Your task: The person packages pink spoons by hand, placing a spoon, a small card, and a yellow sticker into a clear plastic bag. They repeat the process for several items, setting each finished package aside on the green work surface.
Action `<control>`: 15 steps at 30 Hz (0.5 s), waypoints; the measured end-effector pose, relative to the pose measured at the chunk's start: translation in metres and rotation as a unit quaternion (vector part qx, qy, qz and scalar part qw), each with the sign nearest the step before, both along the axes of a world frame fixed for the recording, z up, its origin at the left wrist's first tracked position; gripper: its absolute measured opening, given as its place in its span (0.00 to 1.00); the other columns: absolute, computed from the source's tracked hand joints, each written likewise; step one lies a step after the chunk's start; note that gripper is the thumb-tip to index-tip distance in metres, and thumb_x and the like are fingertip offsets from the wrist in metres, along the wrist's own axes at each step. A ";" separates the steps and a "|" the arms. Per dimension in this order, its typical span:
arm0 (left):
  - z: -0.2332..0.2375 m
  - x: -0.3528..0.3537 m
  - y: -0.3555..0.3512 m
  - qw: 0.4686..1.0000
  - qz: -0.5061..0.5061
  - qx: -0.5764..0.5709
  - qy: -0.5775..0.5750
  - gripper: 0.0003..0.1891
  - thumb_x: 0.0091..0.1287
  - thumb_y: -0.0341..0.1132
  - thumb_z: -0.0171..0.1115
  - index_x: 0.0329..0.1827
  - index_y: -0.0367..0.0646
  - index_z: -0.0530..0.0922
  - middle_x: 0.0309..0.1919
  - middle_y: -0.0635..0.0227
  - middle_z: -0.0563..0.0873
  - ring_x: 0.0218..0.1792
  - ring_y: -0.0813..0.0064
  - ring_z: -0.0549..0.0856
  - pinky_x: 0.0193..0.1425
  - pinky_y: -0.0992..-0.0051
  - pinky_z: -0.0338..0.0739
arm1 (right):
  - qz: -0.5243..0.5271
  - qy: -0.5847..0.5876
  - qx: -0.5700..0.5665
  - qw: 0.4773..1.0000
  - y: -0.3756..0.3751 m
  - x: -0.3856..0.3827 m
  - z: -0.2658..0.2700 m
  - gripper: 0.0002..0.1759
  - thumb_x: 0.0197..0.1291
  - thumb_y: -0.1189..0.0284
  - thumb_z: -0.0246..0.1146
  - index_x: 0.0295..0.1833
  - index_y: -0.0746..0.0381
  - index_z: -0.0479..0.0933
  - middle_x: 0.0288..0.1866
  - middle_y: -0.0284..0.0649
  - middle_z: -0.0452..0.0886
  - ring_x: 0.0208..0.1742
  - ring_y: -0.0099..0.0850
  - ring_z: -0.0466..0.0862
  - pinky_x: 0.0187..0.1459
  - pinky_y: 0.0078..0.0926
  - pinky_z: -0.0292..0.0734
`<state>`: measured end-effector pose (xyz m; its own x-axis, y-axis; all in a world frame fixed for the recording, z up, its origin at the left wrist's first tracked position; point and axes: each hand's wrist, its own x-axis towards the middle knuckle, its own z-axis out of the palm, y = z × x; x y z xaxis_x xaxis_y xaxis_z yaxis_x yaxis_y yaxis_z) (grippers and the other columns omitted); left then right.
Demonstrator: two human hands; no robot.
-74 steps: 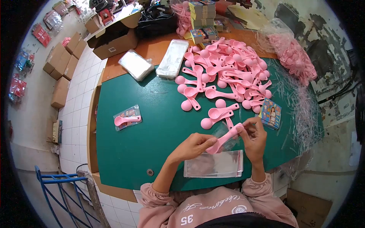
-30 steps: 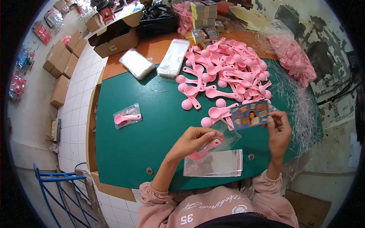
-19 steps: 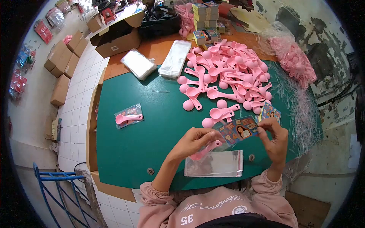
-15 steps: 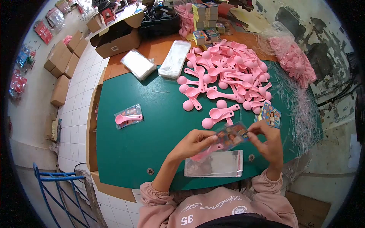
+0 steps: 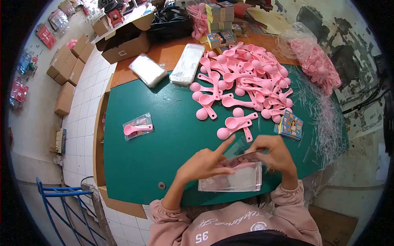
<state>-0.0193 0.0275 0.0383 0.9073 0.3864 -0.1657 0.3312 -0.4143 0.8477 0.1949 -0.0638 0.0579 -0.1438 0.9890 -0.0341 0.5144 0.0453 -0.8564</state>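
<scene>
Over the front of the green table, my right hand [image 5: 273, 153] pinches the edge of a clear plastic packet [image 5: 245, 160] with a printed card and a pink measuring spoon in it. My left hand [image 5: 203, 165] holds the packet's other end, its index finger stretched out and its thumb in front; the remaining fingers are partly hidden. Beneath both hands lies a stack of clear plastic bags [image 5: 230, 183]. Just beyond them are a few loose pink measuring spoons [image 5: 236, 123]. A stack of printed cards [image 5: 290, 125] sits beyond my right hand.
A filled packet with a spoon [image 5: 138, 128] lies at the left. A big heap of pink spoons [image 5: 250, 74] covers the far right. Two piles of clear bags [image 5: 186, 65], a cardboard box [image 5: 127, 45] and banded card stacks [image 5: 221, 20] stand behind. Crumpled plastic [image 5: 328, 131] lines the right edge.
The packet has come down over the bag stack and its angle has changed. My left index finger has stretched out; my right hand has moved slightly left.
</scene>
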 end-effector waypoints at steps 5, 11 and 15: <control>-0.014 -0.024 0.016 0.989 0.033 -0.113 -0.085 0.29 0.60 0.32 0.62 0.63 0.44 0.61 0.31 0.60 0.85 0.35 0.68 0.86 0.39 0.73 0.77 | -0.139 0.115 -0.099 0.979 -0.005 0.008 -0.021 0.08 0.47 0.82 0.64 0.36 0.67 0.78 0.36 0.34 0.79 0.34 0.19 0.77 0.34 0.20 0.73; -0.005 -0.024 0.007 0.979 0.086 -0.168 -0.080 0.21 0.62 0.30 0.59 0.57 0.40 0.64 0.33 0.59 0.85 0.36 0.72 0.85 0.41 0.75 0.78 | -0.179 0.223 -0.107 0.952 -0.015 0.001 -0.021 0.09 0.46 0.77 0.69 0.33 0.68 0.79 0.29 0.33 0.80 0.30 0.18 0.77 0.34 0.18 0.73; -0.019 -0.015 -0.034 0.955 0.252 -0.126 -0.095 0.21 0.67 0.30 0.53 0.60 0.41 0.58 0.36 0.57 0.84 0.38 0.71 0.85 0.43 0.75 0.78 | -0.267 0.067 0.058 0.960 -0.016 -0.017 -0.010 0.09 0.47 0.76 0.68 0.36 0.67 0.80 0.29 0.38 0.80 0.31 0.25 0.80 0.36 0.22 0.75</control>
